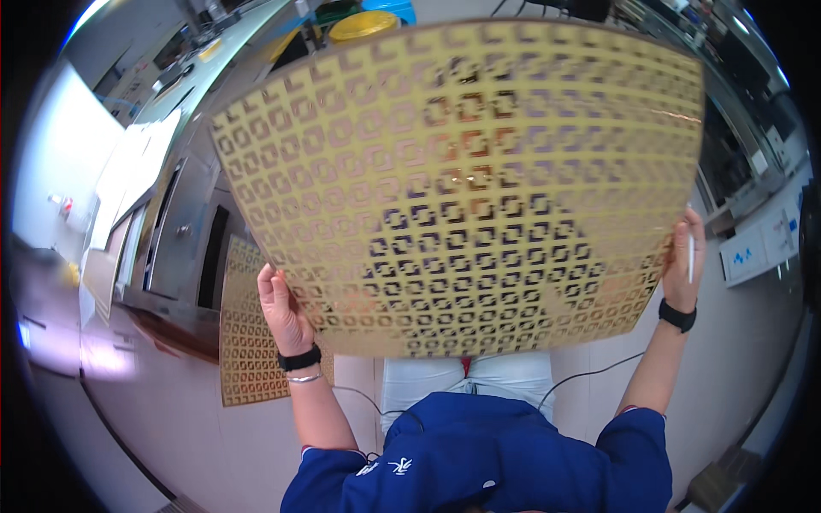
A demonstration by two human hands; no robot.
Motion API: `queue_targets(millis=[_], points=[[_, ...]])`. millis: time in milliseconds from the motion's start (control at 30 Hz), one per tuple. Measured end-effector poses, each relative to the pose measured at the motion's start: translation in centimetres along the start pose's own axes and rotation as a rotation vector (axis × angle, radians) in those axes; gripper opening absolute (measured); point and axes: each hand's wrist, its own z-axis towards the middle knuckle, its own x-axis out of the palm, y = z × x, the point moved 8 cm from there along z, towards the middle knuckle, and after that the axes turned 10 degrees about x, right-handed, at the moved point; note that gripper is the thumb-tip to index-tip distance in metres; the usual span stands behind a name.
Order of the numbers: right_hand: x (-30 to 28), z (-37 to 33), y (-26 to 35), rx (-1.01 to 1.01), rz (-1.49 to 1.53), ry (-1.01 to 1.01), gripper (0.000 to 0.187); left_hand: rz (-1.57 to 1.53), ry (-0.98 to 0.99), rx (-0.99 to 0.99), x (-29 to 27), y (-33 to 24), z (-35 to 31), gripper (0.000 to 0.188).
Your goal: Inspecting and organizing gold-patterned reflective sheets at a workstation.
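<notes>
A large yellow panel (pixel 479 205) with rows of shiny copper-coloured bracket shapes is held up in front of me; it looks like a circuit board sheet. My left hand (pixel 286 312) grips its left edge near the lower corner, fingers closed over the rim. On the opposite side my right hand (pixel 684 256) is closed on the right edge. A thin white stick (pixel 691 258), perhaps a pen, shows against the right hand's fingers. The panel hides the fingertips behind it and much of what lies beyond.
A second patterned panel (pixel 248 376) leans low beside a metal cabinet (pixel 180 244) on the left. Behind the held panel is a yellow round container (pixel 363 26). White boxes (pixel 759 248) stand at the right. A black cable (pixel 594 372) runs near my legs.
</notes>
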Motion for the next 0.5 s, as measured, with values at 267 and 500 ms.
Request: queue_targets(millis=[267,500], points=[[0.1,3.2,0.7,-0.17,0.658,0.673,0.036,-0.379,0.281,0.004,0.5,1.1,3.0,0.015],[1.0,2.4,-5.6,0.09,0.906,0.326,0.036,0.009,0.117,-0.187,5.0,2.8,-0.8,0.042]])
